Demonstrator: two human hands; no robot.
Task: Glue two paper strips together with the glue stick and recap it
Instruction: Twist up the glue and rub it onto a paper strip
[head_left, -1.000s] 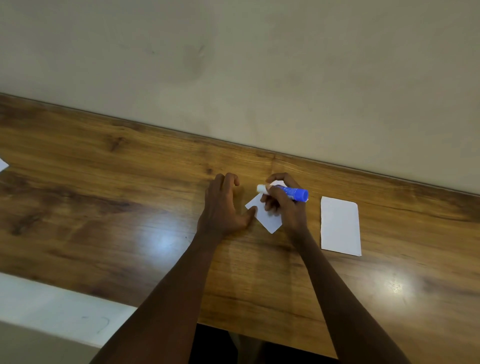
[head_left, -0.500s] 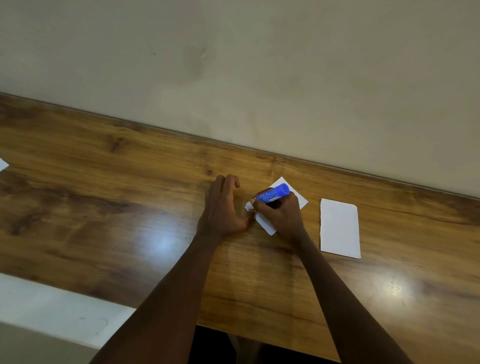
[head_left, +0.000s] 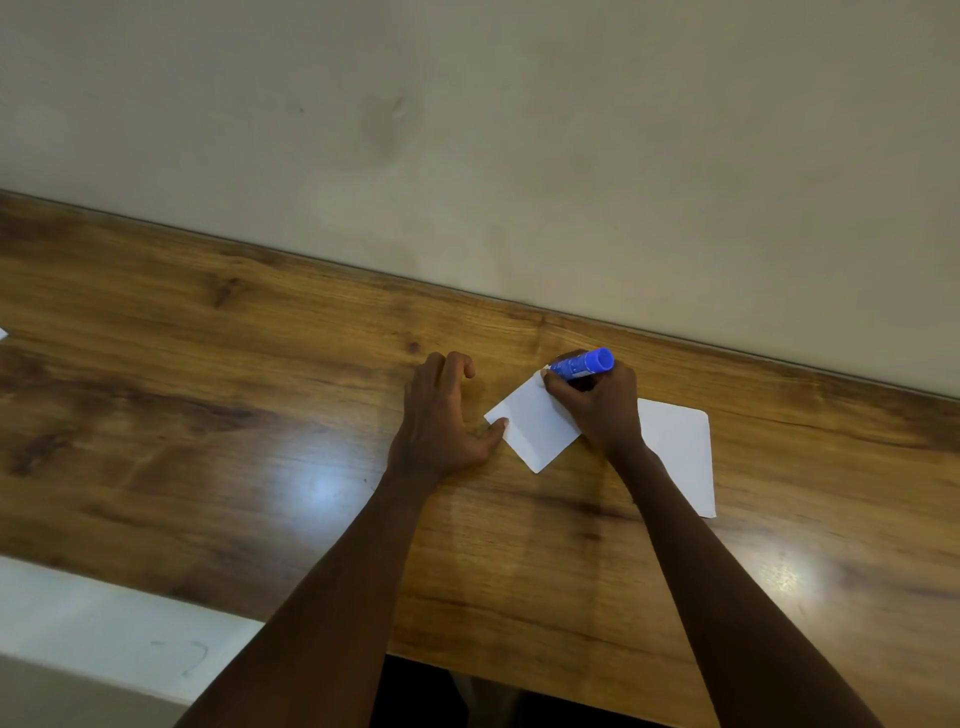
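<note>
A small white paper strip (head_left: 532, 423) lies turned like a diamond on the wooden table (head_left: 208, 415). My right hand (head_left: 597, 405) grips the blue glue stick (head_left: 584, 362), its tip down at the paper's far corner and its blue end pointing up and right. My left hand (head_left: 441, 415) rests on the table left of the paper, thumb tip pressing the paper's left corner, fingers loosely curled. A second white paper strip (head_left: 678, 457) lies flat to the right, partly hidden by my right wrist. The glue stick's cap is not visible.
The table runs along a plain beige wall (head_left: 519, 156) close behind the hands. A scrap of white paper (head_left: 2, 333) shows at the far left edge. A white ledge (head_left: 104, 623) lies below the table's near edge at the left.
My right hand has moved the glue stick from the paper's left corner to its far corner, uncovering most of the strip. My left hand keeps its thumb on the paper.
</note>
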